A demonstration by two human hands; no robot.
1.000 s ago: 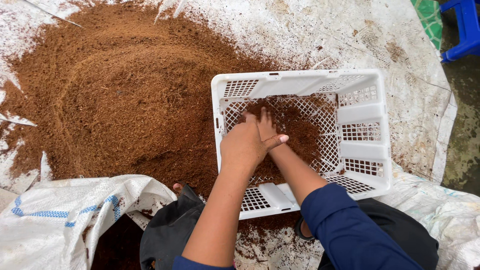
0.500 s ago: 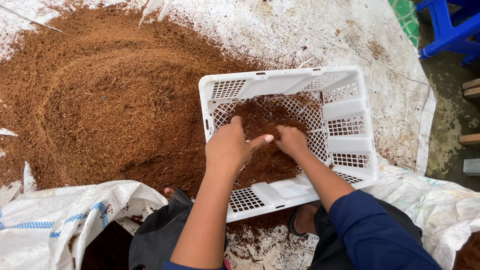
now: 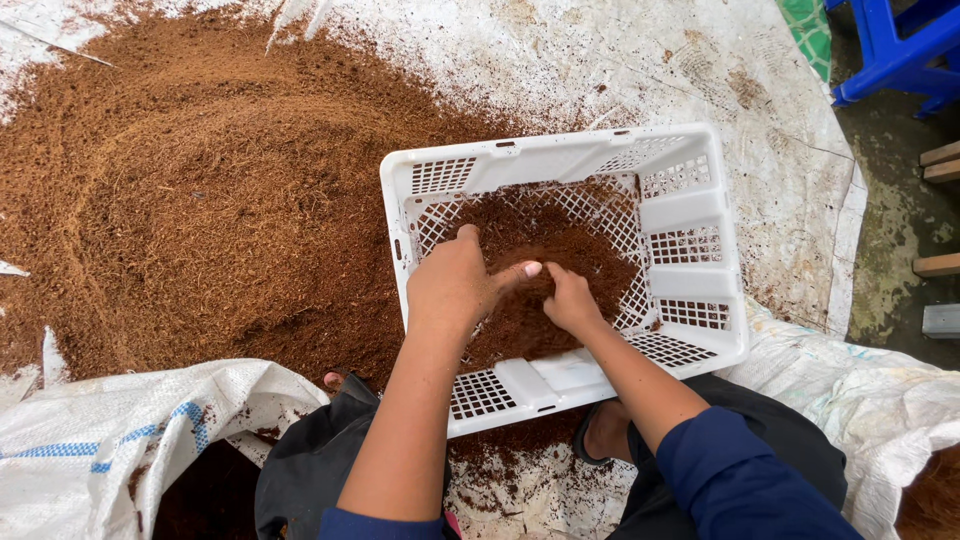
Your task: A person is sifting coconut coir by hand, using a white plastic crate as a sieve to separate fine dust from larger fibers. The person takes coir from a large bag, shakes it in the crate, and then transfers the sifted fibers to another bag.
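Crate [image 3: 700, 215]: white, lattice-walled, on a white tarp [image 3: 700, 80], just right of the big heap [image 3: 200, 200].
Contents: reddish-brown fibre [image 3: 560, 250], a modest mound over the crate floor; much bare lattice shows, so sifting looks part done.
Left hand [image 3: 452, 290]: palm down, fingers loosely spread, pressing the fibre.
Right hand [image 3: 570, 298]: fingers curled into the fibre, touching the left thumb.
Sack [image 3: 120, 430]: white woven, lower left, mouth open.
Stool [image 3: 900, 50]: blue, top right.
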